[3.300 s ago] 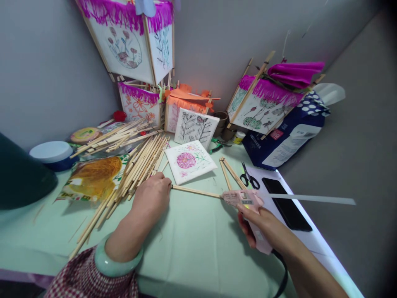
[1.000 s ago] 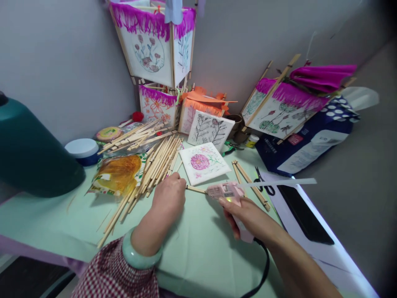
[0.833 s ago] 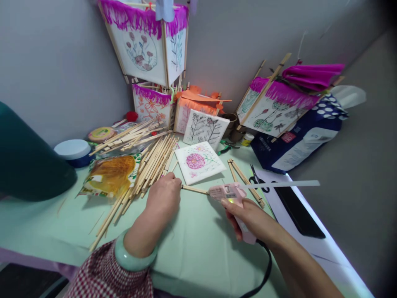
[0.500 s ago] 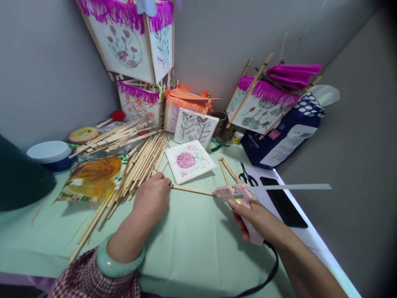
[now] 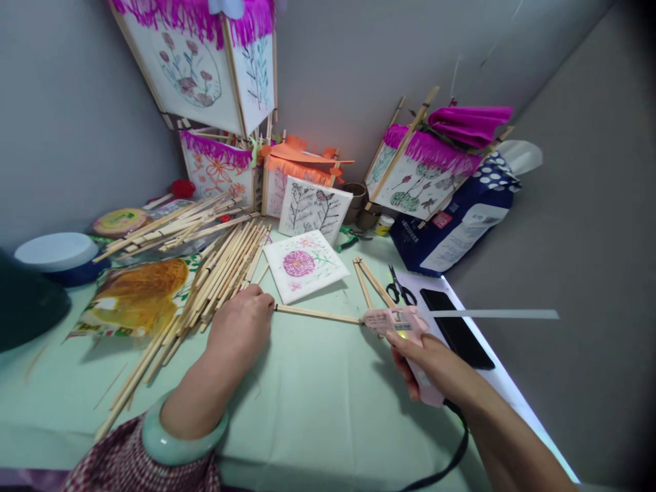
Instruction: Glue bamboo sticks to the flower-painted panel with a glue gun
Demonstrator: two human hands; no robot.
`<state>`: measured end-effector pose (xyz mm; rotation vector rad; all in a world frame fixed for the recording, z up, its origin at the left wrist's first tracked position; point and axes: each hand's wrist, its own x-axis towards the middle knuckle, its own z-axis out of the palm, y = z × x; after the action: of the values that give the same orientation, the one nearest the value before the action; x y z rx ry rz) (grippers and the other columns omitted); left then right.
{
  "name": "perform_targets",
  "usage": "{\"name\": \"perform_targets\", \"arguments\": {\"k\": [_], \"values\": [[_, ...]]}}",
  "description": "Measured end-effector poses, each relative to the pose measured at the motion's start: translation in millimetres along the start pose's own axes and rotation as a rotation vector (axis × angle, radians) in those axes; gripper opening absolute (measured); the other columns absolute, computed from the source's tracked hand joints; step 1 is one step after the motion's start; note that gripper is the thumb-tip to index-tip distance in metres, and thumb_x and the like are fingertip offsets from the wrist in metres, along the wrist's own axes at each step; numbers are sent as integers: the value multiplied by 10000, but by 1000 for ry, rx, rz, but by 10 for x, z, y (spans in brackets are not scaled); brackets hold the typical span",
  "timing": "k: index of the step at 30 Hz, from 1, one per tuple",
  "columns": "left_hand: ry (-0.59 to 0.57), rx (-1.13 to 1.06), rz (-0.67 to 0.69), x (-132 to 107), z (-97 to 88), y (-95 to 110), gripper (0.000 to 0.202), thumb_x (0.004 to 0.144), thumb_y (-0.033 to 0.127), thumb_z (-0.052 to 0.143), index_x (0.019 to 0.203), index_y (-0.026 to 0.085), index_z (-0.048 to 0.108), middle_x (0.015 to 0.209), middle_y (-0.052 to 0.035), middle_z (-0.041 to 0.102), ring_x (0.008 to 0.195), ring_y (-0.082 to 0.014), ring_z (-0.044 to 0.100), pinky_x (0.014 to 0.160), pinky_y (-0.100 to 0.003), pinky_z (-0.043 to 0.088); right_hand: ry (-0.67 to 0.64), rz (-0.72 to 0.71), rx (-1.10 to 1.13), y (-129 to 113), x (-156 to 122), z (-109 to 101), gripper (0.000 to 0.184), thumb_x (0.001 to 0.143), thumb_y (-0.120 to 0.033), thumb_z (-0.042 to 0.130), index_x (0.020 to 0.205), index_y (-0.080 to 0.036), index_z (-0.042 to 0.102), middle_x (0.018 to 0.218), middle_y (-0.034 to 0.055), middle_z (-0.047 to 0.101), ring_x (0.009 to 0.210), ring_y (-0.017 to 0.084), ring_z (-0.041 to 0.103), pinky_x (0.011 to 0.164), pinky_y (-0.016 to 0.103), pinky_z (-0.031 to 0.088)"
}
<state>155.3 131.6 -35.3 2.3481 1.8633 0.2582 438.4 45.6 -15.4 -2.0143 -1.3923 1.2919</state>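
My left hand (image 5: 243, 333) is closed around the left end of a thin wooden stick (image 5: 318, 314), which lies level just above or on the green tablecloth. In my right hand (image 5: 428, 359) is a pink hot glue gun (image 5: 404, 326), its nozzle at the stick's right end. A long white glue stick (image 5: 495, 314) juts out of the gun's back. Whether the nozzle touches the wood, I cannot tell. Two more sticks joined in a V (image 5: 369, 281) lie behind the nozzle. A white square panel with a pink flower drawing (image 5: 306, 265) rests beyond the held stick.
A heap of wooden sticks (image 5: 225, 270) and a food packet (image 5: 138, 297) lie at left. Black scissors (image 5: 400, 290) and a phone (image 5: 456, 328) are at right. Decorated paper lanterns (image 5: 195, 75) stand behind. The gun's black cord (image 5: 451, 458) trails toward me.
The view has shifted slightly to the right. The glue gun's nozzle has moved a little right relative to the stick, staying close to its right end. My left hand keeps its hold.
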Motion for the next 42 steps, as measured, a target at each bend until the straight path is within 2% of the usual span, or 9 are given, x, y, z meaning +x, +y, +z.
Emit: {"name": "perform_targets", "arguments": {"k": [11, 16, 22, 26, 29, 34, 42], "values": [[19, -1, 16, -8, 18, -9, 340, 953, 201, 427, 934, 177, 766, 980, -88, 692, 856, -234, 658, 712, -345, 445, -8, -14, -74, 8, 27, 50, 555, 938, -642, 401, 599, -213, 497, 462, 14, 555, 439, 132, 524, 475, 275, 364], [1, 8, 22, -8, 19, -8, 338, 949, 194, 426, 910, 181, 761, 954, -89, 683, 858, -227, 652, 705, -335, 445, -40, -56, -76, -158, 83, 170, 551, 934, -624, 418, 575, -211, 481, 476, 15, 562, 442, 127, 529, 486, 272, 401], [48, 9, 32, -13, 89, -38, 353, 965, 216, 401, 911, 164, 746, 956, -101, 677, 845, -224, 646, 684, -334, 449, -81, -83, -57, -437, 135, 352, 518, 915, -593, 463, 567, -210, 467, 486, -5, 529, 412, 122, 527, 461, 271, 407], [40, 6, 23, -8, 97, -41, 365, 968, 211, 384, 891, 161, 737, 954, -106, 673, 827, -213, 641, 674, -322, 449, -125, -133, -70, -567, 154, 447, 520, 922, -569, 461, 547, -209, 453, 477, -1, 518, 417, 122, 527, 470, 275, 407], [18, 3, 11, -5, 82, -33, 356, 963, 198, 386, 892, 161, 733, 954, -106, 670, 826, -206, 639, 687, -317, 455, -139, -165, -72, -606, 198, 506, 524, 916, -586, 466, 551, -210, 445, 490, -4, 519, 419, 118, 521, 464, 271, 398], [11, -1, 11, -19, 63, -25, 348, 963, 196, 397, 894, 164, 737, 945, -106, 667, 845, -216, 645, 710, -325, 468, -159, -202, -104, -601, 331, 613, 554, 906, -645, 460, 576, -203, 511, 507, 25, 566, 474, 140, 538, 493, 282, 415], [33, -1, 29, -21, 66, -36, 343, 955, 180, 403, 898, 157, 740, 924, -98, 665, 832, -218, 648, 702, -323, 474, -214, -222, -78, -750, 363, 781, 523, 917, -619, 445, 609, -202, 515, 474, 2, 544, 420, 138, 537, 464, 271, 390]]}}
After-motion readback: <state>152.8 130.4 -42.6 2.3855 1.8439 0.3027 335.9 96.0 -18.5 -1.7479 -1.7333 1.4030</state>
